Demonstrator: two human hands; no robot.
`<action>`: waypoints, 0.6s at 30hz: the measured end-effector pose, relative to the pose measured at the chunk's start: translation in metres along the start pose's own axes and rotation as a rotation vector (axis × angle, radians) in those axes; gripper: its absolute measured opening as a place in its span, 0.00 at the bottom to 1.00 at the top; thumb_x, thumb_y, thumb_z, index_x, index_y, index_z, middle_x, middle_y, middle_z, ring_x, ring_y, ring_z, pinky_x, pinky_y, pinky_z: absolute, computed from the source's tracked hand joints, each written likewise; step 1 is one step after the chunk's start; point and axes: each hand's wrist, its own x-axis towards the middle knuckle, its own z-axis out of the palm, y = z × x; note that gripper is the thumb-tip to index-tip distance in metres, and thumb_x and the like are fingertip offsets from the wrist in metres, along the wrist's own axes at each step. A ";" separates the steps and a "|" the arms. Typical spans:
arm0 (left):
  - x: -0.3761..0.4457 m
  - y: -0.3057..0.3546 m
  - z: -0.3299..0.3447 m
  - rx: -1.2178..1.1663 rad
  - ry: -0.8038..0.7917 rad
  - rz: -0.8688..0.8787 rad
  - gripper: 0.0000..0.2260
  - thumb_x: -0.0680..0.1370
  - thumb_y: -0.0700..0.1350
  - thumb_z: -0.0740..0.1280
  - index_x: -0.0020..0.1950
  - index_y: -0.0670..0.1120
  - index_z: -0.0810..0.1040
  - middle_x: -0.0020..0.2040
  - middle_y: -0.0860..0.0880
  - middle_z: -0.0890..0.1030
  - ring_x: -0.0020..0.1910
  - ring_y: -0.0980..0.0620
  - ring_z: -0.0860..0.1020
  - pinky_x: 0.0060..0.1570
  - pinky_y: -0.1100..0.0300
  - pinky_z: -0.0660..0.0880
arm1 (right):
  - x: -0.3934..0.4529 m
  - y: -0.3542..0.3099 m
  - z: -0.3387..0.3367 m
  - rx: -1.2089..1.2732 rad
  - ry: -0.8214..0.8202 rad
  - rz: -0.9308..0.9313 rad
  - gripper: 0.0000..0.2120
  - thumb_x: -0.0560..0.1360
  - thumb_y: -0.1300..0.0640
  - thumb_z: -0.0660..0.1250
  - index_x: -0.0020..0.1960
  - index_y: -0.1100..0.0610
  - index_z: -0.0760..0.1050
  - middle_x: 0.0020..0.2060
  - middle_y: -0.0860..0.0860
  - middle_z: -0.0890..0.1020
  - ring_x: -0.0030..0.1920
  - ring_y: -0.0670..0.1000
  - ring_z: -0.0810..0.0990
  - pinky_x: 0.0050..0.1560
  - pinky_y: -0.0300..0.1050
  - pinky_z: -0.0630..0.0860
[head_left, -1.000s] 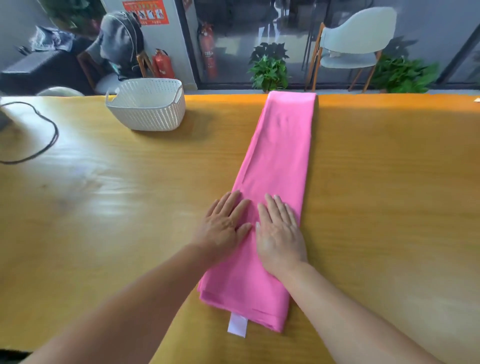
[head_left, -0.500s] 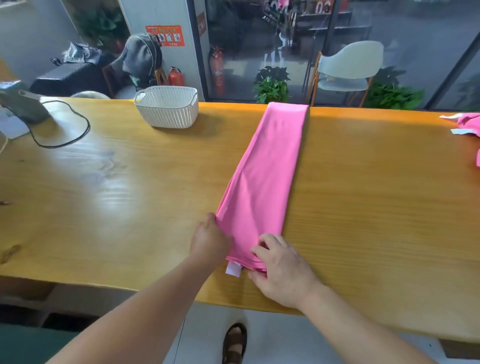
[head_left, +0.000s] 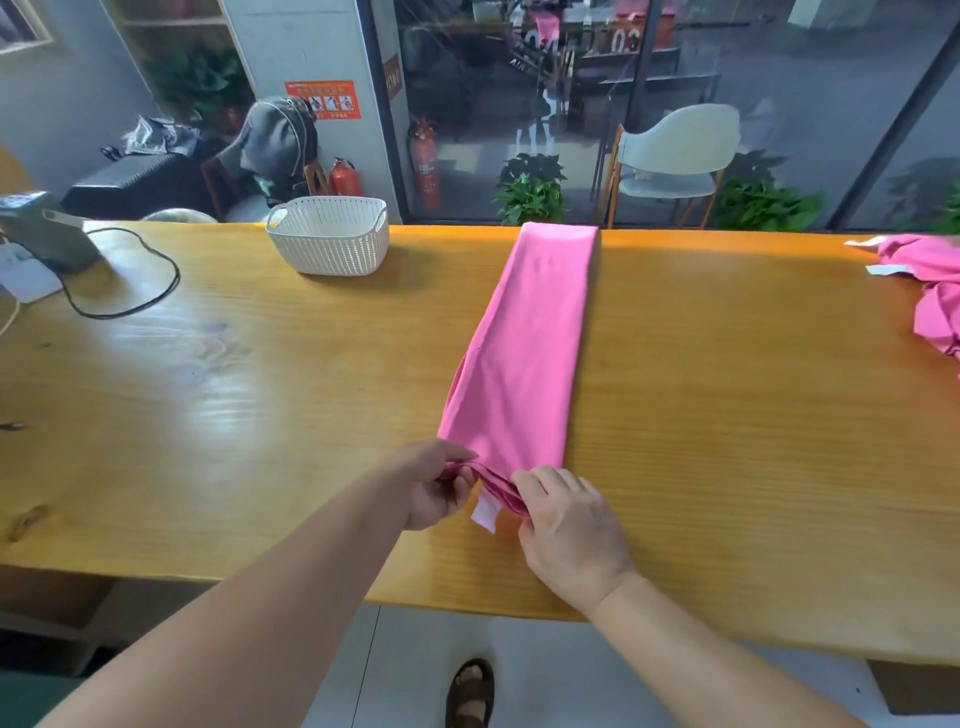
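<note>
Left hand, right hand pinch cloth (pressing 1 s ago).

— What stands on the left of the table?
— A white lattice basket near the far edge. Further left there is a grey device, with a black cable looping across the wood.
— And on the right?
— A crumpled pink heap at the far right edge, with a white label just beside it.
— Beyond the table?
— A pale chair on wooden legs, a leafy plant left of it, two red fire extinguishers, a grey cap and an orange poster on the pillar.
</note>
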 end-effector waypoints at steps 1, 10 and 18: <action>0.001 -0.002 -0.002 0.070 0.037 0.040 0.05 0.79 0.35 0.64 0.43 0.37 0.73 0.26 0.47 0.73 0.20 0.56 0.71 0.21 0.67 0.70 | 0.001 0.002 0.002 -0.006 0.030 -0.022 0.09 0.65 0.58 0.66 0.45 0.52 0.76 0.38 0.47 0.78 0.39 0.52 0.78 0.39 0.45 0.75; 0.013 -0.035 -0.024 1.412 0.235 0.935 0.33 0.73 0.50 0.67 0.76 0.54 0.60 0.75 0.52 0.58 0.75 0.49 0.55 0.75 0.50 0.56 | 0.015 0.026 -0.004 0.190 -0.315 0.147 0.08 0.77 0.59 0.57 0.51 0.54 0.75 0.47 0.50 0.80 0.50 0.55 0.77 0.49 0.53 0.75; 0.035 -0.047 -0.025 1.621 0.077 1.270 0.09 0.79 0.46 0.64 0.56 0.47 0.79 0.50 0.50 0.81 0.49 0.48 0.78 0.52 0.53 0.75 | 0.032 0.035 -0.036 0.243 -0.508 0.295 0.09 0.77 0.56 0.60 0.51 0.50 0.78 0.45 0.51 0.81 0.47 0.55 0.78 0.41 0.45 0.71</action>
